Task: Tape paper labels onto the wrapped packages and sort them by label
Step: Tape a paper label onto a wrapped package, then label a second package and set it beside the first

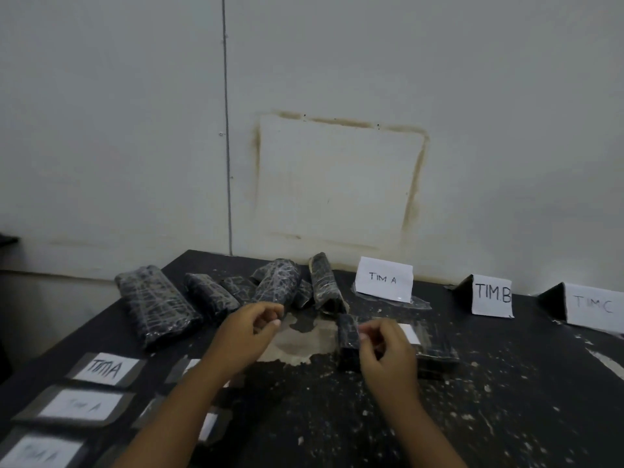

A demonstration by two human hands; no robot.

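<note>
Several wrapped packages in dark crinkled film lie in a loose row at the back of the black table. One small wrapped package stands just left of my right hand, and a flat dark package lies behind that hand. My right hand's curled fingertips pinch the end of a taped white label beside the small package. My left hand hovers in front of the row with its fingers curled toward the thumb; nothing shows between them.
Standing signs read TIM A, TIM B and TIM C along the back right. Taped labels reading TIM A lie in rows at the front left. A worn pale patch marks the table's middle.
</note>
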